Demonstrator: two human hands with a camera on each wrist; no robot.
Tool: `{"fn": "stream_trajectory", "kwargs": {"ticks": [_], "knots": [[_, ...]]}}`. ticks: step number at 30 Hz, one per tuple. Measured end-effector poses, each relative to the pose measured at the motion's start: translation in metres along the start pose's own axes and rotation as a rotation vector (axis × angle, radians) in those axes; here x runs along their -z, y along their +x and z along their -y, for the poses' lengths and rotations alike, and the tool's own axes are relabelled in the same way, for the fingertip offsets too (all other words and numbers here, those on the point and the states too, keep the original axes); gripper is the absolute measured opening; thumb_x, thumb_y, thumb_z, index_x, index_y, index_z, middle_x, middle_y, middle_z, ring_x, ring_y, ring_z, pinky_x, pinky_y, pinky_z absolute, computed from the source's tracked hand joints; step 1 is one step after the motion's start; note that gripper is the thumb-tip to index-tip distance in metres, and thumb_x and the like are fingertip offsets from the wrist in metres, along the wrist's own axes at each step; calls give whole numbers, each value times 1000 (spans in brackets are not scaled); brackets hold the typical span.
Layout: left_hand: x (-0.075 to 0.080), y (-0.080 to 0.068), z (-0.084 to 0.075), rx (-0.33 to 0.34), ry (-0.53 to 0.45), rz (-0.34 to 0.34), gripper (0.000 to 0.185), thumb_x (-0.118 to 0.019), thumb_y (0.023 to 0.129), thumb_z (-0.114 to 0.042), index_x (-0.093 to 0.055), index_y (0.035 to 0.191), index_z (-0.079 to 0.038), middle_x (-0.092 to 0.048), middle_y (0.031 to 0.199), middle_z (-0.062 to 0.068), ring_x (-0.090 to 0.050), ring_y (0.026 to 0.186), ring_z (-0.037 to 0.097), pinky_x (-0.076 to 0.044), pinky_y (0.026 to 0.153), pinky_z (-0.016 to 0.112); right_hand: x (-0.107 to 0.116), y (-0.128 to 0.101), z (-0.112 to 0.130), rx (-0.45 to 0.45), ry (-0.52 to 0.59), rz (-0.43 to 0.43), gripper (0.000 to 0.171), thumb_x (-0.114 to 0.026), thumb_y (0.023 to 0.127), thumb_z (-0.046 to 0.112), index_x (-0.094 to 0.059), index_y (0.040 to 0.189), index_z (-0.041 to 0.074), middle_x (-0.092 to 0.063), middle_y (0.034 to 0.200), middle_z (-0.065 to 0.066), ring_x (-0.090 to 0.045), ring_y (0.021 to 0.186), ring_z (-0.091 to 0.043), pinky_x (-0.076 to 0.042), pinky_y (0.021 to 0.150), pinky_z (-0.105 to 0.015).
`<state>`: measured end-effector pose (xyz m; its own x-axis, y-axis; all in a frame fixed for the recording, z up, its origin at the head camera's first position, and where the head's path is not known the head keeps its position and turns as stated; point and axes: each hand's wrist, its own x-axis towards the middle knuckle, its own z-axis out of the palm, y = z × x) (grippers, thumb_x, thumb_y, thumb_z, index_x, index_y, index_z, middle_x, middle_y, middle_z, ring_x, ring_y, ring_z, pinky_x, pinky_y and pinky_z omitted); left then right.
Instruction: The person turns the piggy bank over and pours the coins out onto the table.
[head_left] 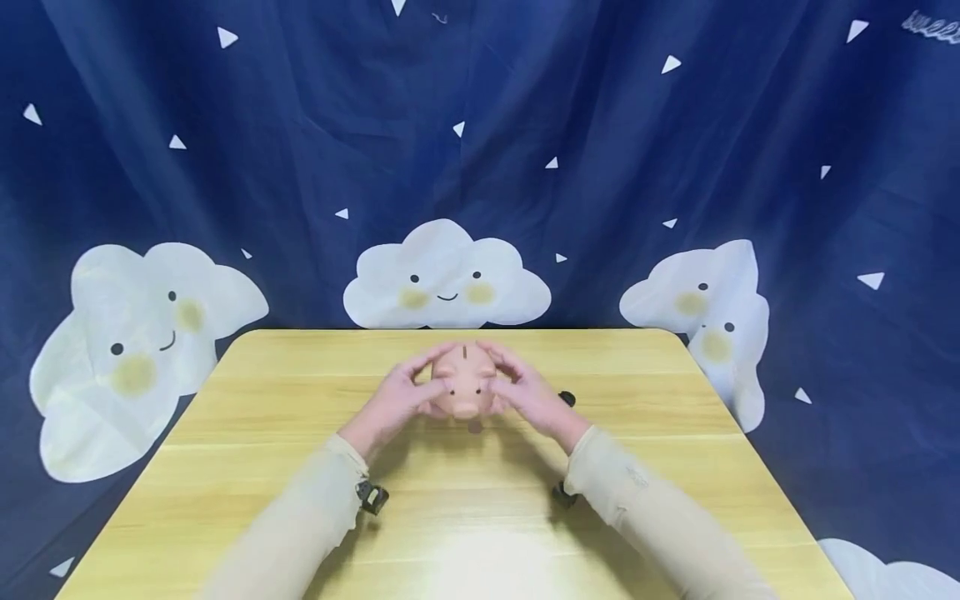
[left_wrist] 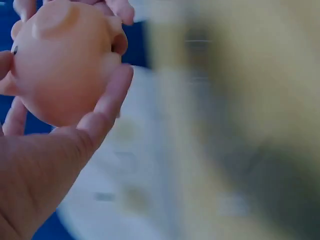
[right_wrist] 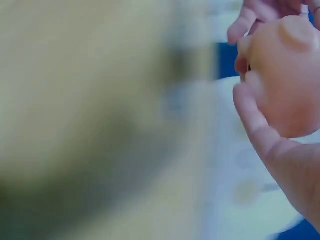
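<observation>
- Behind a pale wooden table (head_left: pixel 262 467) hangs a dark blue curtain (head_left: pixel 600 125) printed with smiling white clouds and small triangles.
- Both hands hold a small, round, peach-pink pig-shaped money box (head_left: pixel 465 382) above the table's middle; its snout faces the person and its coin slot faces up.
- Left hand (head_left: pixel 401 398): thumb and fingers curl round the pig's left side, the thumb lying along its flank in the left wrist view.
- Right hand (head_left: pixel 528 392): fingers wrap the pig's right side in the same way.
- Gripping from both sides probably keeps the smooth body steady.
- Whether anything is inside the pig cannot be told.
- Beige sleeves (head_left: pixel 645 500) cover both forearms.
</observation>
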<state>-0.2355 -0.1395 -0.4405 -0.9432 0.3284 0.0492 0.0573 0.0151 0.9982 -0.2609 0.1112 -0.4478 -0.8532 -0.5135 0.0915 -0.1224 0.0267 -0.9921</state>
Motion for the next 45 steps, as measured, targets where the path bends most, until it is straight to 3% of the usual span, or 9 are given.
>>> {"fn": "stream_trajectory", "kwargs": {"ticks": [2,4,10,13,18,28,40,43,45], "knots": [[-1,-2,-19,-121,56,-16,68,-75,97,-8,-51,160,-19,-36,173,11,-70,111,30,-67,91,42,0,-2,17,136,-16,-13,75,-64,97,9,-36,167,18,-40,168,-20,-65,127,-43,-66,95,-46],[-3,-3,-24,-154,65,-23,69,-76,95,-7,-53,159,-20,-37,173,10,-70,115,30,-67,92,37,0,-5,19,188,-20,-30,75,-64,97,8,-37,166,14,-38,170,-20,-64,129,-42,-66,96,-45],[-6,-4,32,118,-98,-1,71,-74,99,-11,-46,163,-24,-32,174,16,-73,108,24,-68,88,44,-4,-12,-30,-97,11,-11,68,-60,103,10,-38,167,25,-43,165,-20,-71,111,-22,-67,93,-51],[-5,-4,52,133,-145,-6,69,-72,100,-10,-44,164,-18,-30,175,15,-71,114,28,-67,90,55,-7,-11,-46,-142,42,-1,65,-58,106,14,-37,167,25,-43,164,-24,-71,110,-27,-65,94,-59],[-3,-3,64,116,-162,13,69,-71,101,-14,-43,164,-18,-31,174,16,-72,112,29,-67,88,57,-6,-7,-57,-161,65,-1,67,-59,103,16,-40,165,29,-45,162,-22,-71,110,-28,-68,89,-53],[1,-1,66,116,-150,31,69,-70,103,-15,-41,165,-19,-31,174,18,-74,103,28,-68,85,53,-4,-5,-58,-175,95,23,69,-60,102,17,-37,166,31,-44,164,-22,-70,114,-29,-66,92,-55],[5,-1,59,118,-173,40,72,-69,102,-9,-39,167,-21,-29,174,15,-70,116,30,-66,90,58,0,-5,-51,-166,102,51,70,-62,106,24,-31,169,28,-41,166,-23,-73,111,-29,-66,94,-57],[4,-4,49,82,-147,45,72,-69,101,-8,-39,166,-18,-30,174,20,-72,111,26,-68,87,51,0,-6,-43,-131,85,64,72,-61,106,19,-29,170,25,-40,166,-24,-72,112,-27,-67,92,-55],[3,-9,31,17,-101,32,72,-71,100,-6,-42,165,-17,-36,170,22,-74,107,23,-69,86,44,-1,-8,-26,-51,45,64,73,-62,104,15,-31,169,22,-38,168,-22,-71,115,-28,-67,93,-51]]}}
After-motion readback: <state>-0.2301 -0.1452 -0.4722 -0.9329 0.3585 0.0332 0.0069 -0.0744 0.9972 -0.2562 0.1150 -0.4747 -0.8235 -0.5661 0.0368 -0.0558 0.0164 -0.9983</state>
